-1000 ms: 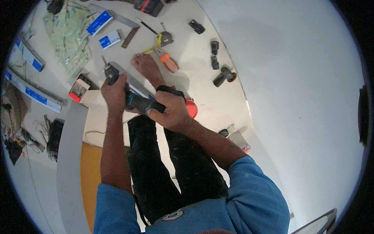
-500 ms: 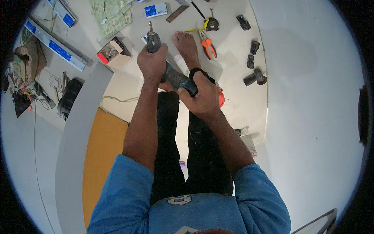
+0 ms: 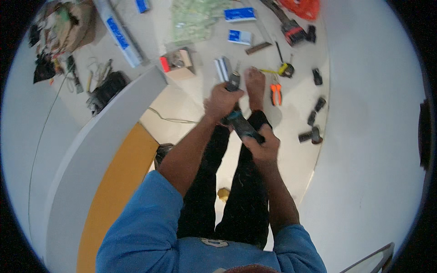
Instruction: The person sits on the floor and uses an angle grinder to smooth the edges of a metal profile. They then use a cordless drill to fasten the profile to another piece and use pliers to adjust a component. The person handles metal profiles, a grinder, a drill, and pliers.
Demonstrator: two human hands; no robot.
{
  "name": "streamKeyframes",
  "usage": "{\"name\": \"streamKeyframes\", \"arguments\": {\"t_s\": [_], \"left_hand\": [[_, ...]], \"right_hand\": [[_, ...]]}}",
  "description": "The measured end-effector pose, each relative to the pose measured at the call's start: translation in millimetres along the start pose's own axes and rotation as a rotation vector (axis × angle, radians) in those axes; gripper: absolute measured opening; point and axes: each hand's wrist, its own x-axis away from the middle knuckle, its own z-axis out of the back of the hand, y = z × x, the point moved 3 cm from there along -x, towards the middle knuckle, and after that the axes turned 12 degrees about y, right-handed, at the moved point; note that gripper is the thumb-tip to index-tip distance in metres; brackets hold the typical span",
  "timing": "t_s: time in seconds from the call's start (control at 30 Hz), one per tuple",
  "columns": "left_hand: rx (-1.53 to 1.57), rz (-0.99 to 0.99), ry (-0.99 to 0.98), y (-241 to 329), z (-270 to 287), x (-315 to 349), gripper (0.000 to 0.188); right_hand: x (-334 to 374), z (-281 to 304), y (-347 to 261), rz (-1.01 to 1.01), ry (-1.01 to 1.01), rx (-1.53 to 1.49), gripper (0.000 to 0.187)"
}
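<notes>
I hold a dark cordless drill (image 3: 244, 127) above my legs, its bit pointing away from me. My left hand (image 3: 222, 101) is wrapped round the drill just behind the chuck. My right hand (image 3: 265, 146) is closed on the opposite end, at the base of the handle, with the thumb lying along it. Motion blur softens both hands and hides the exact finger positions underneath. Just beyond the left hand lie slim white-and-blue boxes (image 3: 221, 69). To the right of my bare foot are orange-handled pliers (image 3: 276, 93) and a black-and-yellow tape measure (image 3: 286, 69).
An open carton (image 3: 181, 63) stands at the left, near a curved white panel edge (image 3: 114, 111). Black fittings (image 3: 317, 76) lie along the right wall, with a hammer-like tool (image 3: 311, 135). A second power tool (image 3: 292, 32) and green plastic sheeting (image 3: 193, 20) are farther off.
The whole view has shifted, so the floor items, my hands and the drill appear farther right and lower. The second power tool has come into sight. Both hands keep their hold on the drill.
</notes>
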Motion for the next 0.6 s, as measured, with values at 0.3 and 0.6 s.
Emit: {"name": "streamKeyframes", "arguments": {"t_s": [0.3, 0.6], "left_hand": [[-0.367, 0.127, 0.087, 19.2, 19.0, 16.7, 0.054], [-0.064, 0.144, -0.028, 31.1, 52.9, 140.4, 0.067]], "right_hand": [[3.9, 4.3, -21.3, -0.071, -0.125, 0.140, 0.032], [91.0, 49.8, -115.3, -0.155, -0.418, 0.545, 0.052]]}}
